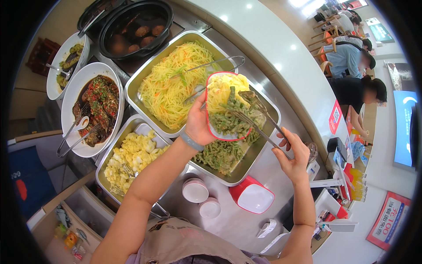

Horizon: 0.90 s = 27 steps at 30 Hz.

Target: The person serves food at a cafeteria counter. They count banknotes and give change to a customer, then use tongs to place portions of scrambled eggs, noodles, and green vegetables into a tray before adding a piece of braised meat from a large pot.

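Note:
My left hand (pixel 198 122) holds a red-rimmed white plate (pixel 229 138) by its left edge. On it lie yellow shreds, pale yellow pieces and green beans. My right hand (pixel 292 151) grips metal serving tongs (pixel 268 138), whose tips are at the green beans on the plate. Beneath the plate is a metal tray of green beans (pixel 219 158). Behind and left of it, a tray of shredded yellow-green vegetable (pixel 178 82) has tongs lying in it. A smaller tray of scrambled egg (pixel 133 155) stands left of my left forearm.
A white bowl of dark food with chopped peppers (pixel 102 95), another white bowl (pixel 51 79) and a black pot (pixel 169 16) stand at the left. Stacked small dishes (pixel 195 191) and red-rimmed white plates (pixel 255 199) are near me. A pale counter ledge (pixel 263 43) runs behind; people are beyond it.

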{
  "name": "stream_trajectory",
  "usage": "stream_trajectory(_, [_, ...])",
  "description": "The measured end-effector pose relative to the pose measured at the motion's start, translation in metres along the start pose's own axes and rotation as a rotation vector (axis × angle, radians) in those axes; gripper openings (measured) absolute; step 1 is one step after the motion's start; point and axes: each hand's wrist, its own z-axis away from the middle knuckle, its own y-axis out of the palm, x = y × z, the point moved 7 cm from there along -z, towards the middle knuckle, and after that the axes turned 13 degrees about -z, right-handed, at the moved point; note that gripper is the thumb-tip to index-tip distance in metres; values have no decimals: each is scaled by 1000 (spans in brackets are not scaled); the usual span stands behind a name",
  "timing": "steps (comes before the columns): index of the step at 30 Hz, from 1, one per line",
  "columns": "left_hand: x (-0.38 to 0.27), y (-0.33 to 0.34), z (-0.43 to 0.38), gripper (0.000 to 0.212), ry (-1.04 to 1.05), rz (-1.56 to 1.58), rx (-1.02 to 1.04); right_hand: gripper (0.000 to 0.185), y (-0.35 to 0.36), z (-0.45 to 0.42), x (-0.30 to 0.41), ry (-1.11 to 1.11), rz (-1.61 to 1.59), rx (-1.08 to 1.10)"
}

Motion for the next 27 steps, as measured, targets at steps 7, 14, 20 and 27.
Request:
stream_trajectory(7, [1,1,-1,57,21,-57,-6,62,6,6,2,-36,44,34])
stream_trajectory(14, [1,3,1,56,33,-72,20,65,7,11,1,-89,33,14])
stream_trajectory(20, [2,3,3,55,33,-75,3,66,9,15,1,-94,27,7])
stream_trajectory(27, [3,4,4,55,15,-39,-8,70,3,20,1,-104,-1,-39])
